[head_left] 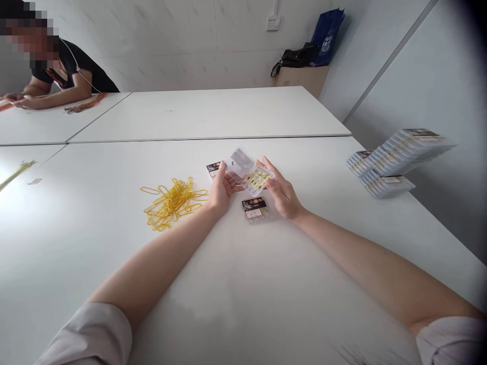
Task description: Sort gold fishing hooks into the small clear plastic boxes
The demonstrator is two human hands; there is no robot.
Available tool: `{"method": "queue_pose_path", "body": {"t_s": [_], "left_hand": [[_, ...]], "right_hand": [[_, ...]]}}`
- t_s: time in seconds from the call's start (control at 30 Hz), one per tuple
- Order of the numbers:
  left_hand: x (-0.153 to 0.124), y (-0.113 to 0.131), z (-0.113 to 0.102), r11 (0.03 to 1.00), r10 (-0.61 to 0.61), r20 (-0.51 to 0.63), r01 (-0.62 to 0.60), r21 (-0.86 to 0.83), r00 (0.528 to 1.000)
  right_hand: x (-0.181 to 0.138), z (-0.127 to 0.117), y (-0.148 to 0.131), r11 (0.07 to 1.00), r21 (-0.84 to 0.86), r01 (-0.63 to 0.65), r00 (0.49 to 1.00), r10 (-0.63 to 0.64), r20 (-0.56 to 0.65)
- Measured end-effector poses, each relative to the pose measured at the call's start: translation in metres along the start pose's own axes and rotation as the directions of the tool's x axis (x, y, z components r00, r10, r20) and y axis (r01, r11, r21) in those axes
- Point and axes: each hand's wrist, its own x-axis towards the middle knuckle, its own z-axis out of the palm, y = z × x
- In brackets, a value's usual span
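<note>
Gripping the open clear case, left hand and right hand have fingers closed on its sides, near yellow loops.

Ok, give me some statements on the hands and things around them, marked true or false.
1. The right hand holds the open clear case. True.
2. The left hand rests in the yellow loops. False: it is at the open clear case, right of the yellow loops.
3. The open clear case has yellow pieces inside. True.
4. The stacked cases are on the left. False: the stacked cases are on the right.
5. A shut case lies nearer the camera than the open clear case. True.
</note>
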Motion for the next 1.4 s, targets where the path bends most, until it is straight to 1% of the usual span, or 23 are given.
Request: {"method": "queue_pose_path", "body": {"t_s": [0.13, 0.27, 0.37, 0.47, 0.63, 0.7, 0.73, 0.8, 0.83, 0.9, 0.97, 1.03, 1.1, 1.2, 1.3, 1.4], "left_hand": [[0.004, 0.002, -0.002, 0.998, -0.026, -0.096, 0.021, -0.059, 0.995], [0.006, 0.003, -0.006, 0.989, -0.038, -0.158, 0.014, -0.149, 0.987], [0.007, 0.003, -0.007, 0.984, -0.062, -0.184, 0.029, -0.178, 0.981], [0.008, 0.004, -0.007, 0.983, -0.077, -0.192, 0.043, -0.177, 0.978], [0.009, 0.002, -0.007, 0.987, -0.039, -0.178, 0.011, -0.158, 0.983], [0.008, 0.001, -0.007, 0.991, -0.026, -0.137, 0.007, -0.137, 0.99], [0.007, 0.001, -0.006, 0.993, -0.031, -0.094, 0.02, -0.115, 0.995], [0.004, 0.001, -0.004, 0.996, -0.067, 0.038, 0.068, -0.051, 0.997], [0.001, 0.002, -0.003, 0.996, -0.09, 0.116, 0.092, -0.012, 0.989], [-0.003, 0.003, -0.002, 0.993, -0.113, 0.254, 0.101, 0.06, 0.961], [-0.007, 0.004, -0.001, 0.99, -0.115, 0.343, 0.082, 0.112, 0.932], [-0.009, 0.005, -0.002, 0.989, -0.108, 0.377, 0.061, 0.135, 0.92], [-0.008, 0.005, -0.002, 0.989, -0.093, 0.376, 0.04, 0.146, 0.922], [-0.008, 0.005, -0.001, 0.985, -0.077, 0.39, 0.011, 0.17, 0.918], [-0.008, 0.005, -0.001, 0.984, -0.07, 0.429, -0.008, 0.179, 0.901], [-0.009, 0.006, -0.001, 0.983, -0.065, 0.463, -0.022, 0.18, 0.884]], "right_hand": [[0.0, -0.001, 0.0, 0.998, -0.055, 0.003, 1.0, -0.003, 0.003], [0.001, -0.001, 0.003, 0.993, -0.118, -0.008, 0.998, 0.0, -0.067], [0.001, -0.001, 0.004, 0.999, -0.037, -0.024, 0.995, 0.02, -0.093], [0.002, -0.001, 0.002, 0.996, 0.069, -0.063, 0.994, 0.069, -0.085], [0.004, -0.003, -0.001, 0.982, 0.124, -0.143, 0.989, 0.146, -0.018], [0.005, -0.004, 0.0, 0.975, 0.132, -0.177, 0.984, 0.177, 0.01], [0.006, -0.005, 0.0, 0.971, 0.14, -0.193, 0.981, 0.193, 0.014], [0.007, -0.005, 0.001, 0.963, 0.162, -0.215, 0.976, 0.217, 0.005], [0.008, -0.005, 0.002, 0.961, 0.169, -0.219, 0.975, 0.223, -0.004], [0.008, -0.005, 0.002, 0.962, 0.166, -0.217, 0.975, 0.223, -0.017], [0.008, -0.005, 0.002, 0.965, 0.15, -0.213, 0.976, 0.218, -0.015], [0.008, -0.005, 0.002, 0.97, 0.133, -0.205, 0.978, 0.207, 0.001], [0.007, -0.005, 0.002, 0.972, 0.125, -0.198, 0.98, 0.198, 0.015], [0.007, -0.006, 0.002, 0.964, 0.15, -0.219, 0.976, 0.217, 0.025], [0.008, -0.006, 0.001, 0.953, 0.185, -0.241, 0.97, 0.24, 0.026], [0.008, -0.006, 0.0, 0.954, 0.177, -0.244, 0.97, 0.243, 0.026]]}}
